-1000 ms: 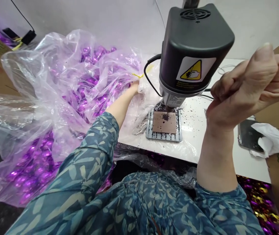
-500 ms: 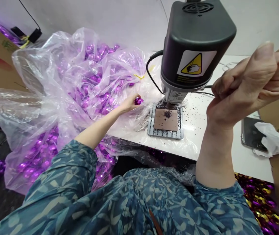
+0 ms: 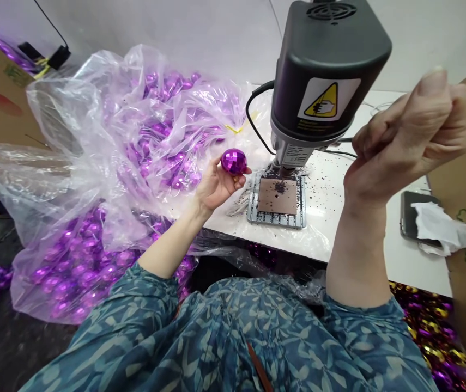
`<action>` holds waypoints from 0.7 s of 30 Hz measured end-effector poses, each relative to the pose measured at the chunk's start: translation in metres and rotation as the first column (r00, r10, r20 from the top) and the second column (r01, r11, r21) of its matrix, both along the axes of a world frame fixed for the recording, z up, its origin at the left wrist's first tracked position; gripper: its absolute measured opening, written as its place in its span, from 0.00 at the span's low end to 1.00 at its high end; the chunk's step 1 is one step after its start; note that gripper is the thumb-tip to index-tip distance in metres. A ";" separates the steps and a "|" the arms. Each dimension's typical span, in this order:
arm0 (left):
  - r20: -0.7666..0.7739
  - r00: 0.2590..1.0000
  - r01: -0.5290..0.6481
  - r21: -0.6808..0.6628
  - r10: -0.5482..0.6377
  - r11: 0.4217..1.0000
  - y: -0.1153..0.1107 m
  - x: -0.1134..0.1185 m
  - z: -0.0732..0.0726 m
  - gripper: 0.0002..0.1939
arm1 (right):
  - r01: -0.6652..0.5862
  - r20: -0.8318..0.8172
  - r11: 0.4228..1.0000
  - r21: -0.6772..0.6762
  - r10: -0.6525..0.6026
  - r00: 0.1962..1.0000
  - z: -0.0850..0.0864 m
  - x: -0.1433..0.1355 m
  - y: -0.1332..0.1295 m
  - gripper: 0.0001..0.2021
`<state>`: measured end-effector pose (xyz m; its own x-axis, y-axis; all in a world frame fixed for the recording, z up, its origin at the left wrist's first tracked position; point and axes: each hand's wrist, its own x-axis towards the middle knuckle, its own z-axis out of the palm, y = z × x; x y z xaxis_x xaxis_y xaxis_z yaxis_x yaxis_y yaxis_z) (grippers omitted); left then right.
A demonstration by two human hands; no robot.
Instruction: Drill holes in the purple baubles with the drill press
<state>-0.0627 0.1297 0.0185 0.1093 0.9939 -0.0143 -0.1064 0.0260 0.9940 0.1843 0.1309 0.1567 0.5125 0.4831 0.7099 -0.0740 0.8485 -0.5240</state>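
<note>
Clear plastic bag [image 3: 106, 163] of purple balls: unchanged. Left hand [image 3: 216, 185]: withdrawn from the bag, raised palm-up beside the drill press [image 3: 326, 81]. Right hand [image 3: 408, 141]: kept fisted on the lever, which is hidden. Faceted purple ball [image 3: 234, 161]: pinched in left fingertips, long axis roughly level.

A glossy, faceted purple ball [image 3: 234, 161], clear crinkled plastic bag [image 3: 94, 130], matt black plastic drill housing [image 3: 331, 49], rough brown plate [image 3: 277, 196].
</note>
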 end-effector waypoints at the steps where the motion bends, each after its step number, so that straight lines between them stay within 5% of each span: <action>1: 0.022 0.998 0.052 -0.035 -0.051 0.998 -0.003 0.006 -0.001 0.39 | 0.004 -0.004 1.000 0.028 -0.004 1.000 -0.002 0.001 0.004 0.30; 4: 0.053 0.987 0.158 -0.088 -0.154 0.983 -0.009 0.023 -0.007 0.39 | 0.021 -0.005 0.997 0.068 -0.021 1.000 -0.008 0.003 0.012 0.32; 10: 0.125 0.978 0.177 -0.102 -0.164 0.979 -0.021 0.034 -0.020 0.35 | 0.044 -0.037 0.988 0.146 -0.039 0.999 -0.009 -0.004 0.017 0.34; 15: 0.117 0.987 0.127 -0.163 -0.109 0.978 -0.024 0.036 -0.024 0.27 | 0.097 -0.055 0.986 0.136 -0.090 0.994 -0.007 -0.008 0.021 0.32; 21: 0.291 0.957 0.062 -0.254 0.015 0.965 -0.019 0.043 -0.026 0.24 | 0.059 -0.006 0.995 0.079 -0.059 0.998 -0.007 0.000 0.016 0.30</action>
